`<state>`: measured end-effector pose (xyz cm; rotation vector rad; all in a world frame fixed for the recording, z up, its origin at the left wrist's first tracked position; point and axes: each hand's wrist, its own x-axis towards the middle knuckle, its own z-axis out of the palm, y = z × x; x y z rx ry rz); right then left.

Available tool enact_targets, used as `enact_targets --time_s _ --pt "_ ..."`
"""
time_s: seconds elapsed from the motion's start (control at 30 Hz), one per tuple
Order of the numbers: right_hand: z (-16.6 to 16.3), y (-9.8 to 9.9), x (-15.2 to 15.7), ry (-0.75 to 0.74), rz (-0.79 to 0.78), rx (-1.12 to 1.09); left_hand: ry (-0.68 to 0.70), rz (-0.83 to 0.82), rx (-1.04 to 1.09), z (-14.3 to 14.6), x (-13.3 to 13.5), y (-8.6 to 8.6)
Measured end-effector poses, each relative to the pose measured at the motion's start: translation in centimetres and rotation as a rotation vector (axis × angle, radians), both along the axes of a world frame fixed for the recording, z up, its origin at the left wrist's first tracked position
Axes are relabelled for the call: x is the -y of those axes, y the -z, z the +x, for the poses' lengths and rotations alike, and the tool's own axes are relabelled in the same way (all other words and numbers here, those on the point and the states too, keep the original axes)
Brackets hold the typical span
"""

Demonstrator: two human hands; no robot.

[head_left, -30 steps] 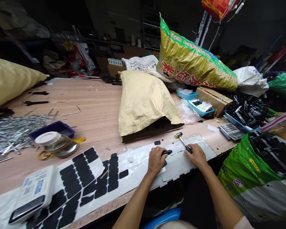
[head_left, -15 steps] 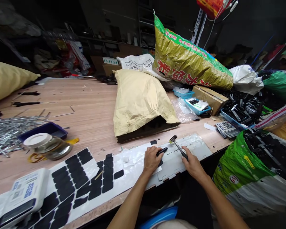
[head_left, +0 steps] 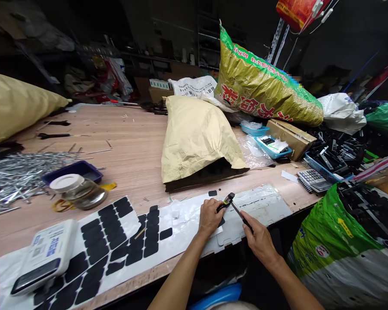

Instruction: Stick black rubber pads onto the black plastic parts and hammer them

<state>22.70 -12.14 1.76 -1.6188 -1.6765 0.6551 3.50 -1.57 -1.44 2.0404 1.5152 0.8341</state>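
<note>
My right hand (head_left: 258, 237) is closed round the dark grip of a small hammer (head_left: 237, 208), whose head is up against the end of the black piece in my other hand. My left hand (head_left: 209, 216) pinches that small black part (head_left: 222, 206), holding it over the white board (head_left: 255, 211). What exactly the part is, I cannot make out. Under the left fingers a black rounded patch partly shows. Left of my hands lie white backing sheets with rows of black rounded stickers (head_left: 136, 249), and one loose black sticker (head_left: 166, 234) sits nearer.
A large beige sack (head_left: 197, 142) stands behind my hands. To the left are a glass jar (head_left: 80, 193), a white device (head_left: 47, 254), a blue tray (head_left: 90, 172) and many metal rods (head_left: 16, 176). At right are a calculator (head_left: 313, 178) and a green sack of black parts (head_left: 326, 232).
The hammer has swung left and its head now meets the black part, where before it was held apart to the right. The whole view has shifted slightly.
</note>
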Motion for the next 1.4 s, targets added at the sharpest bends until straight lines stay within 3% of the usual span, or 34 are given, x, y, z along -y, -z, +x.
enact_targets --time_s 0.13,0.33,0.53,0.67,0.77,0.87,0.97,1.07,1.17,1.27,1.33,1.4 --pt "-0.6 -0.2 0.3 -0.006 0.052 -0.026 0.004 -0.006 0.01 0.0 0.1 0.0" --pt "-0.2 0.4 0.3 -0.016 -0.05 -0.061 0.001 -0.004 0.004 0.0 0.1 0.1" --pt "3.4 0.3 -5.0 0.189 -0.045 -0.115 0.013 -0.015 0.033 -0.1 0.1 0.1" --pt "5.8 1.3 -8.5 0.262 -0.226 -0.486 0.029 -0.031 0.042 -0.2 -0.1 0.0" --pt "6.9 1.8 -9.2 0.299 -0.212 -0.712 0.077 -0.033 0.106 -0.5 -0.1 -0.6" --pt "7.5 2.0 -9.0 0.322 -0.18 -0.764 0.182 -0.009 0.244 -1.2 2.0 -1.6" --pt "7.6 2.2 -8.8 0.316 -0.166 -0.78 0.362 -0.09 0.302 -2.0 7.2 -2.0" --pt "7.5 2.3 -8.7 0.295 -0.15 -0.77 0.515 -0.373 0.349 -2.2 13.5 -0.8" --pt "7.4 2.0 -8.6 0.285 -0.146 -0.735 0.449 -0.739 0.436 -1.6 16.9 1.9" --pt "7.2 1.7 -8.5 0.285 -0.132 -0.723 0.235 -0.896 0.423 -1.4 16.6 5.2" --pt "7.1 1.6 -8.4 0.292 -0.129 -0.714 0.095 -0.905 0.274 -1.9 15.4 6.9" --pt "7.0 1.6 -8.3 0.296 -0.126 -0.703 0.028 -0.897 0.056 -2.6 14.5 7.6"
